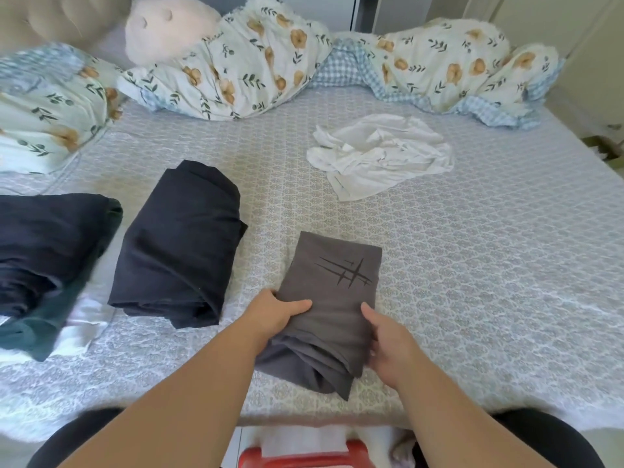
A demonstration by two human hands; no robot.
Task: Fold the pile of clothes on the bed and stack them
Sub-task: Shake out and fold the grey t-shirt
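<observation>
At near bed (472,265) edge, left hand (277,314) and right hand (388,342) are gripping folded grey shirt (332,298) by its sides, fold looking finished. Next it is likely needing lifting onto the black folded stack (179,244) left of it; crumpled white garment (381,157) beyond is waiting unfolded.

The left hand's (282,312) fingers are curling under the near left edge of the folded grey T-shirt with dark slash marks (332,298), so only the thumb is showing. The right hand's (393,342) fingertips are disappearing against the shirt's right side, and how far they are reaching beneath cannot be told. The stack of dark navy and green folded clothes (44,258) is running off the left edge, blurred. The red plastic object (304,457) near the bottom edge is being cut off, its kind unclear. The floral pillow (44,109) at far left is smeared.
</observation>
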